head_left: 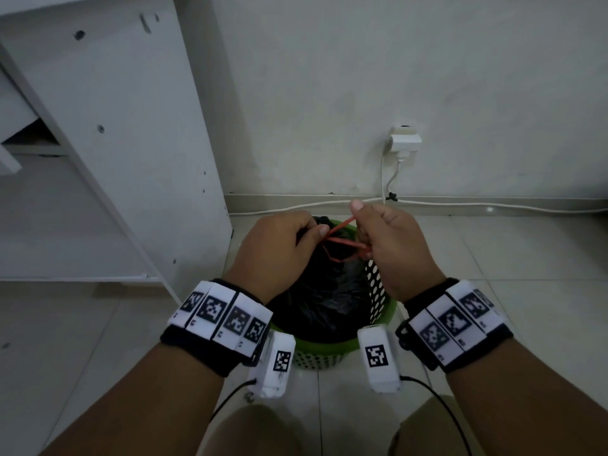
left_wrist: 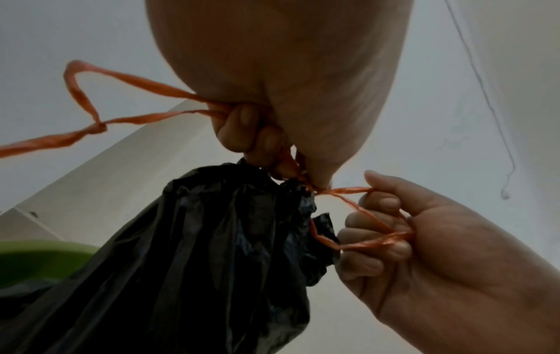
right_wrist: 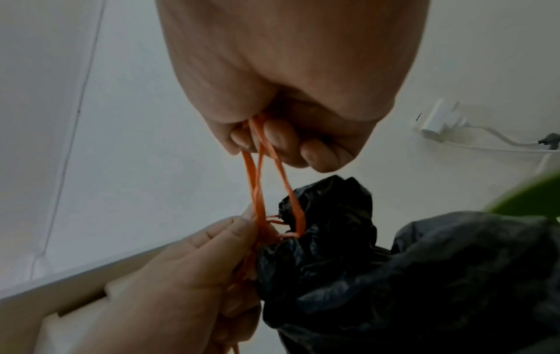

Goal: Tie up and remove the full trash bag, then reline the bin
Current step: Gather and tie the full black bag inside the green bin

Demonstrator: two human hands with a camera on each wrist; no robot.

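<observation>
— Knot-tying now: left hand (head_left: 279, 248) pinches the orange string (left_wrist: 127, 83) at the black bag (head_left: 322, 291) neck, in the green bin (head_left: 385, 311).
— Right hand (head_left: 388, 245) grips the loops; next, cinch tight.

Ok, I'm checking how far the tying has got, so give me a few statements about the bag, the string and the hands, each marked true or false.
1. The black trash bag sits in the green bin. True.
2. The left hand is empty and clear of the bag. False: it grips the bag's gathered neck and the orange string there.
3. The right hand holds strands of the string. True.
4. The string is blue. False: it is orange.
5. The bin stands on a table. False: it stands on the tiled floor, near the wall.
</observation>
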